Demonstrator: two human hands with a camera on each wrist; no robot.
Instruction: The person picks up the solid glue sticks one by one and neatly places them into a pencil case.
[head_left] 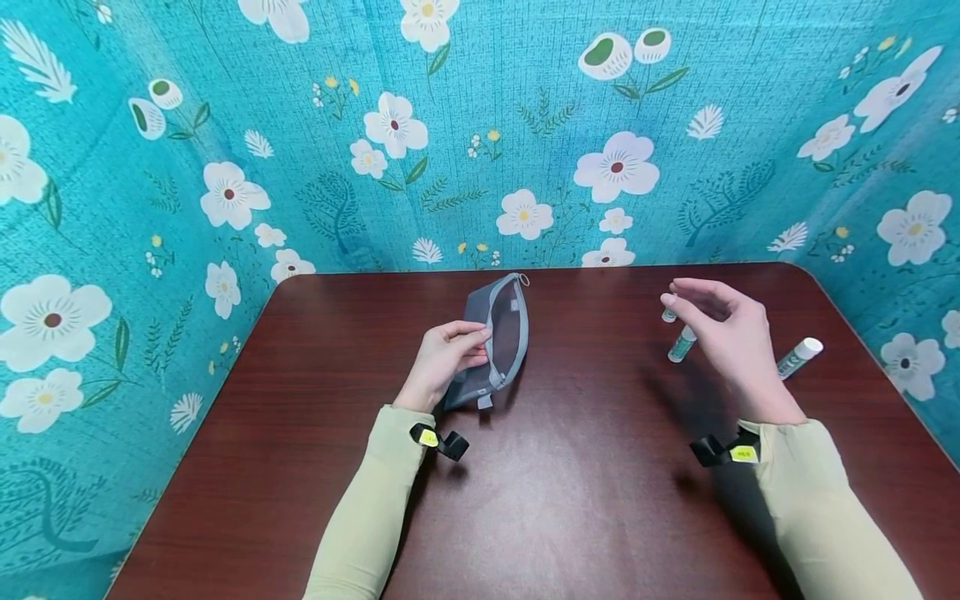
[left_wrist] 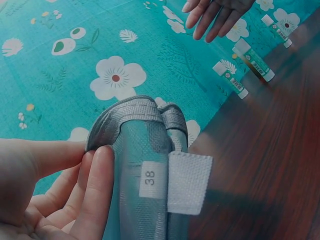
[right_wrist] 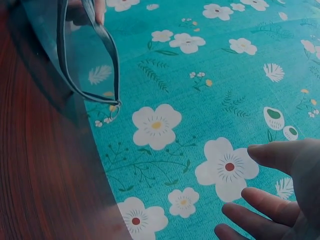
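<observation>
Left hand [head_left: 446, 360] pinches rim of gray pouch [head_left: 507, 340] by far edge of desk [head_left: 555, 500]; right hand [head_left: 731, 337] empty, fingers parted, near tubes [head_left: 682, 344] toward far right corner; I'd hold mouth wide, grip one tube mid-barrel.

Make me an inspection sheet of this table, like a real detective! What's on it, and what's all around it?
Surface: dark red-brown table, shiny, with light reflecting off it.
Job's things: grey pouch, its mouth open, a label reading 38 in the left wrist view; three green-and-white tubes standing upright on the right side.
Clutter: nothing seen.
Hands: left hand pinches the pouch's edge; right hand is raised near the tubes, fingers apart from the thumb, holding nothing.
Cables: nothing seen.
Surroundings: blue-green cloth with flowers and leaves, behind the table and at both sides.
</observation>
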